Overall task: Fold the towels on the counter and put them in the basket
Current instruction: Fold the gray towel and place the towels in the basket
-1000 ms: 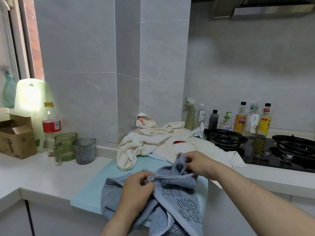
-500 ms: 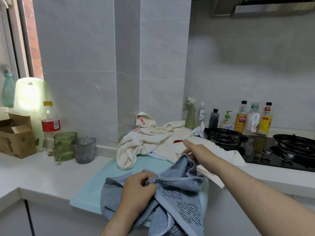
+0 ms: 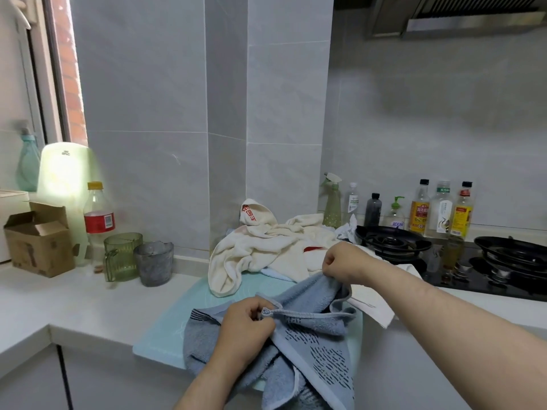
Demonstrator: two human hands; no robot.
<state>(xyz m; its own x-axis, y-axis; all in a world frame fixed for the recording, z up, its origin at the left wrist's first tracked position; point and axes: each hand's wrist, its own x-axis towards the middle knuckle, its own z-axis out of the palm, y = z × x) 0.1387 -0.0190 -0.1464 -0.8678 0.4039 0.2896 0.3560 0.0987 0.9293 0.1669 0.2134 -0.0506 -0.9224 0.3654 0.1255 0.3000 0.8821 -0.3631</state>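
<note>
Blue towel (image 3: 310,327), dash-patterned and rumpled, droops over the counter's (image 3: 74,303) front edge, left hand (image 3: 245,329) and right hand (image 3: 340,263) each pinching its hem

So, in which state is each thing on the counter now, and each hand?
blue towel: unfolded, crumpled, partly hanging over the counter edge, held by both hands.
cream towel: unfolded, heaped behind it.
left hand: pinches the blue towel's hem.
right hand: grips a raised edge of the blue towel.
cardboard box: flaps open.
red-label bottle: upright, capped.
left burner: no flame.
</note>
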